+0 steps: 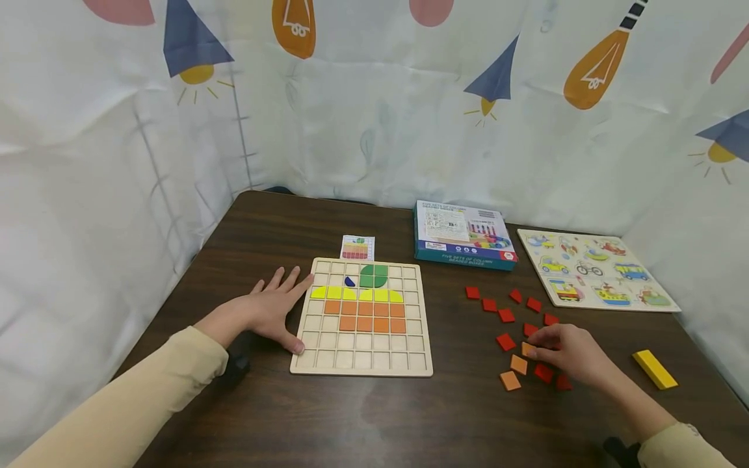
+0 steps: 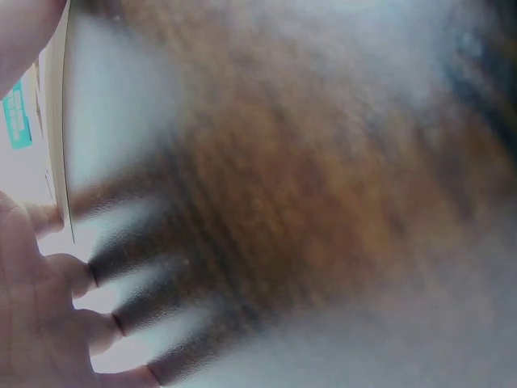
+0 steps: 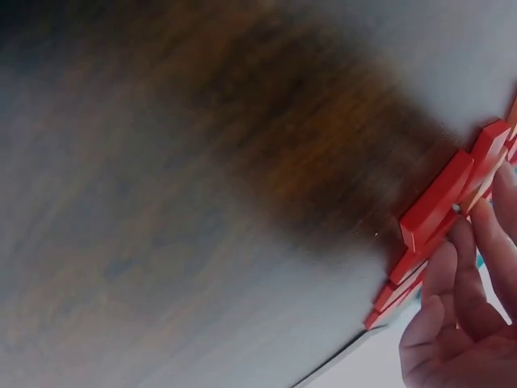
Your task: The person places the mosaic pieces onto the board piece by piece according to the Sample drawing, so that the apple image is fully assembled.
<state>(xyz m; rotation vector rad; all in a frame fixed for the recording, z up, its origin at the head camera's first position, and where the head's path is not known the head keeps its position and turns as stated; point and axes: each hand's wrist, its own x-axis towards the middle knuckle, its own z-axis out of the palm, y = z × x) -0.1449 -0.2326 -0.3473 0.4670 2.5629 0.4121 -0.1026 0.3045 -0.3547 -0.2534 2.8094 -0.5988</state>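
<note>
A wooden grid board lies mid-table, bearing several orange square tiles, a row of yellow pieces, a green leaf-like shape and a small blue piece. My left hand rests at the board's left edge, fingers spread and straight, thumb at the lower left corner. Among loose tiles on the right, my right hand pinches an orange tile between thumb and fingers, low over the table. Two more orange tiles lie just nearer. In the right wrist view, red tiles sit beside the fingertips.
Several red tiles are scattered around the right hand. A small pattern card lies behind the board. Farther back are a boxed toy set and a vehicle picture puzzle. One yellow block lies at the right.
</note>
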